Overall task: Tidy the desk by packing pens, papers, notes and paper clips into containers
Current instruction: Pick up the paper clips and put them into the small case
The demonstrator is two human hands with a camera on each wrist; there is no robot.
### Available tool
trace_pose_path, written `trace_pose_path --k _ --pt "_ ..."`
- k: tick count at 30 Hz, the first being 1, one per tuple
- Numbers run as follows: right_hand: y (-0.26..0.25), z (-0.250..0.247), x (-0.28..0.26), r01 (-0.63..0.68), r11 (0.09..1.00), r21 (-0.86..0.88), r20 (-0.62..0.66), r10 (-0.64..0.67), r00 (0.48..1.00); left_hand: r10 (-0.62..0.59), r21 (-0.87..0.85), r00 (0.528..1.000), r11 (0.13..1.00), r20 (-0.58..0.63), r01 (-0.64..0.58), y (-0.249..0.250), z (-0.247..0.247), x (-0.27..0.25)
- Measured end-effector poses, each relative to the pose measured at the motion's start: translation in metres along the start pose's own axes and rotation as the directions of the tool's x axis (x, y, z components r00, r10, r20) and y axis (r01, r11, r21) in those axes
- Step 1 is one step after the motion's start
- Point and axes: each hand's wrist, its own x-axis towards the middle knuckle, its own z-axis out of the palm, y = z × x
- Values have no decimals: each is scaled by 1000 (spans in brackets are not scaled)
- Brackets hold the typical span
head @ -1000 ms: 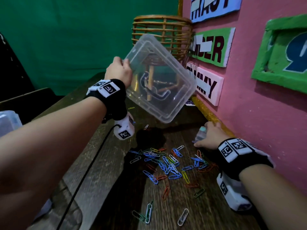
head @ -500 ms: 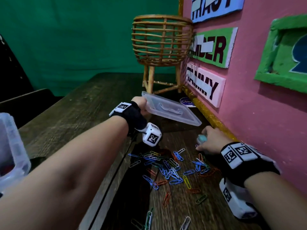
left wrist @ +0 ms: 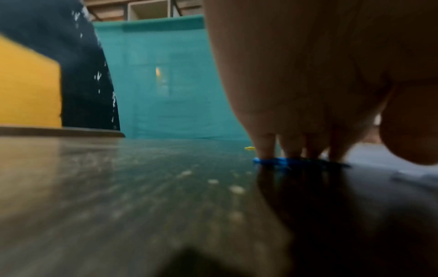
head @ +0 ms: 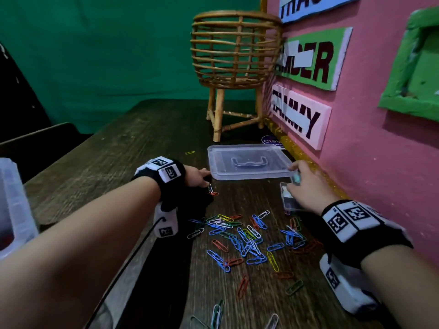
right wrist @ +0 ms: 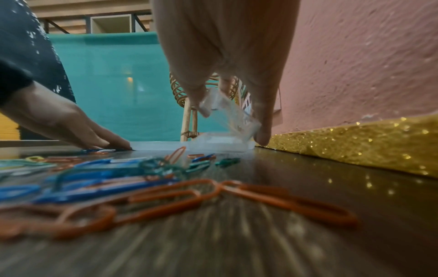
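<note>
— Dark wood, that tabletop (head: 147,148), and nearest us it's scattered with coloured paper clips (head: 247,238): blue, orange, green, yellow, white, loose in a heap between the two forearms.

— Where's the left hand (head: 197,178)?

— Just past the heap, low on the wood. Its fingers (left wrist: 265,148) are stretched out straight, tips pressing down on a blue clip (left wrist: 272,161). Nothing is curled round anything; it's a flat, relaxed hand. A white clip and an orange one lie right beside it.

— And the right hand (head: 306,188)?

— Near the pink wall (head: 370,162). It's pinching a small clear plastic box (right wrist: 227,114) between thumb and fingers, tilted, with its lower part down on the tabletop. From the wrist view I can see through the plastic, but I can't tell what's inside.

— What's beyond the hands?

— A clear plastic lid (head: 247,163) lying flat on the tabletop, its moulded handle showing. Both hands sit at its near edge, the left at the left corner, the right at the right corner.

— Further back?

— One yellow clip (head: 190,152) lies alone, left of the lid. Then a rattan basket on legs (head: 235,48) stands by the wall, with a green cloth backdrop (head: 95,48) behind. At the far left edge there's part of a clear plastic tub (head: 14,205).
</note>
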Motion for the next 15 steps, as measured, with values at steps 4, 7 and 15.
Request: trace_pose_path --k 4,7,15 --pt "-1 -3 -1 39 998 44 -68 -36 997 -40 -191 935 981 -353 -30 -1 -13 -8" --pt "-3 -4 -2 50 998 44 -74 -47 996 -129 -107 862 990 -490 87 -8 -21 -2" --pt "2 1 5 6 999 -35 -54 -8 999 -139 34 874 984 -465 175 -28 -23 46"
